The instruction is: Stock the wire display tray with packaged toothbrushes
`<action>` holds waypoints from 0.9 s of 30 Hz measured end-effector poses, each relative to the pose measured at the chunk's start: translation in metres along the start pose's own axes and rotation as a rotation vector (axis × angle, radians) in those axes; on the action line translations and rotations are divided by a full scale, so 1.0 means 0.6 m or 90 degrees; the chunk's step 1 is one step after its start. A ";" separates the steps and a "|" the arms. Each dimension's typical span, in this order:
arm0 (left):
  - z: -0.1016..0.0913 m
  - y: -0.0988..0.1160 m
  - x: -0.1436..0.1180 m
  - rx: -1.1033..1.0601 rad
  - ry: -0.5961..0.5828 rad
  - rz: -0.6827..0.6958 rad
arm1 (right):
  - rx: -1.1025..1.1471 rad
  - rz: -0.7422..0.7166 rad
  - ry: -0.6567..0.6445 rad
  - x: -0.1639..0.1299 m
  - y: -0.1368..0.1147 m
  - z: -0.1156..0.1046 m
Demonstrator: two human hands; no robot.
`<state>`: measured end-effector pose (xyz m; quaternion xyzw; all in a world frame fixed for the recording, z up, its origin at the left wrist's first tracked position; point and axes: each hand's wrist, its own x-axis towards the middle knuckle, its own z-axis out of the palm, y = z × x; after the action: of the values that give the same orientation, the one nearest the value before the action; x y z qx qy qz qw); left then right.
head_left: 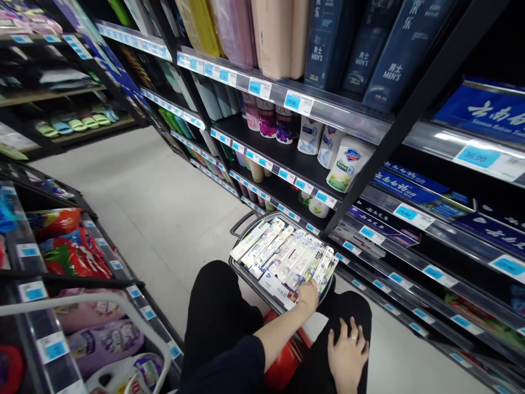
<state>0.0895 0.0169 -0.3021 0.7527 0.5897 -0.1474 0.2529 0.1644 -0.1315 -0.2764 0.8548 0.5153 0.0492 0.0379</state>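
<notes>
Toothbrush packs (287, 254), boxed and carded, fill a grey basket (241, 221) on the floor beside the shelf (287, 158) of body-wash bottles (348, 161). Left hand (307, 295): reaches across into the basket, fingers closed on one pack at the near edge. Right hand (348, 353): released, fingers spread flat on the person's black-trousered knee (361, 314).

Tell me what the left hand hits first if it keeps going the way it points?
Likely the toothbrush packs in the basket: the left hand already has its fingers among them at the near edge. Beyond stands the shelf; depth unclear.
</notes>
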 end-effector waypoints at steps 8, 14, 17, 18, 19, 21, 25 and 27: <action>-0.007 -0.009 0.015 0.029 -0.037 0.006 | 0.007 0.006 0.001 -0.001 -0.004 -0.002; -0.006 -0.014 0.005 0.048 -0.064 0.027 | 0.009 0.006 -0.003 -0.001 -0.003 -0.004; -0.005 -0.017 -0.004 0.051 -0.079 0.025 | 0.009 0.002 -0.007 -0.001 -0.004 -0.005; -0.006 -0.018 -0.007 0.051 -0.080 0.020 | 0.009 0.001 -0.007 0.000 -0.004 -0.006; -0.006 -0.019 -0.009 0.049 -0.078 0.014 | 0.008 0.001 -0.006 0.000 -0.004 -0.006; -0.008 -0.022 -0.012 0.045 -0.072 0.004 | 0.005 0.003 -0.006 0.000 -0.003 -0.006; -0.014 -0.030 -0.014 0.034 -0.053 0.003 | 0.004 0.006 -0.005 0.000 -0.004 -0.006; -0.015 -0.033 -0.012 0.032 -0.041 0.008 | 0.005 0.007 -0.004 0.000 -0.005 -0.006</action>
<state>0.0681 0.0194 -0.2952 0.7574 0.5727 -0.1849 0.2535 0.1616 -0.1299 -0.2731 0.8578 0.5108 0.0447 0.0359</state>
